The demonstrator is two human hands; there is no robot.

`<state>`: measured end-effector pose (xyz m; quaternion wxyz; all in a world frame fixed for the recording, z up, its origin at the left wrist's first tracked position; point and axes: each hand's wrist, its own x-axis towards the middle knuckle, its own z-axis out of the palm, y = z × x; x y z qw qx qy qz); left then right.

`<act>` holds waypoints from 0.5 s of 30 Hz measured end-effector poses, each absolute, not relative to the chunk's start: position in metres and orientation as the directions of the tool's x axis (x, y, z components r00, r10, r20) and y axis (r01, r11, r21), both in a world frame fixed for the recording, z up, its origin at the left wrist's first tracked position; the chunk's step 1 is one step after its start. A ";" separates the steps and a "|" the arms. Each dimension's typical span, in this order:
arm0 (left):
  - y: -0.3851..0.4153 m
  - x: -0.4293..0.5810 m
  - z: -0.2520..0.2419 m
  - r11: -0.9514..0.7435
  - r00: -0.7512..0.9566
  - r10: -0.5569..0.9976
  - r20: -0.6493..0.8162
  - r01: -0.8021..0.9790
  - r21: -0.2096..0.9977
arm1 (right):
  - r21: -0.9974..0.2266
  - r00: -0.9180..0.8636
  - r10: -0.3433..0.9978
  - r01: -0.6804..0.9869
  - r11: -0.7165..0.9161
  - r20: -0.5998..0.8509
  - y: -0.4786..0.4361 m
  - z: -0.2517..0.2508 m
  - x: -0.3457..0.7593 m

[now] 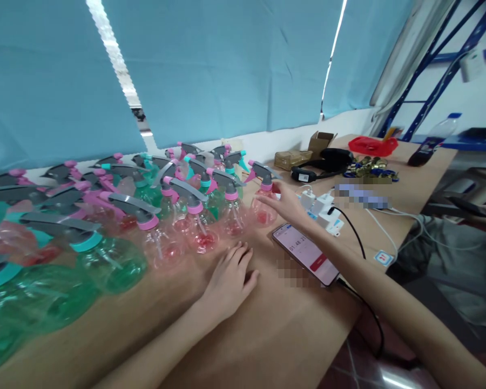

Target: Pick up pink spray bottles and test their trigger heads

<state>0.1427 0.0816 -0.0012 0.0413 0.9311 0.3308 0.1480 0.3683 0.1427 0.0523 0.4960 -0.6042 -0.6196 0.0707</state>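
My right hand (282, 201) is closed around the near side of a pink spray bottle (263, 212) with a grey and pink trigger head, standing upright on the table. Its fingertips are partly hidden behind the bottle. My left hand (231, 276) lies flat on the table with fingers stretched out, holding nothing. Just beyond it stand another pink spray bottle (204, 237) and several more in pink. Green spray bottles (112, 267) with turquoise collars fill the left. Beneath my right forearm lies a phone (305, 255) with a timer on its screen.
A white power strip (323, 208) with plugs and cables sits right of my right hand. Behind it are headphones (319, 165), a cardboard box (322, 141), a red tray (372, 146) and a dark drink bottle (433, 140). Another person's hand (484, 219) shows at the right.
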 end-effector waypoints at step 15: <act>0.075 0.138 0.004 -0.745 0.703 0.662 0.261 0.581 0.326 | -0.697 0.334 0.764 0.688 0.204 0.553 0.084 0.080 0.364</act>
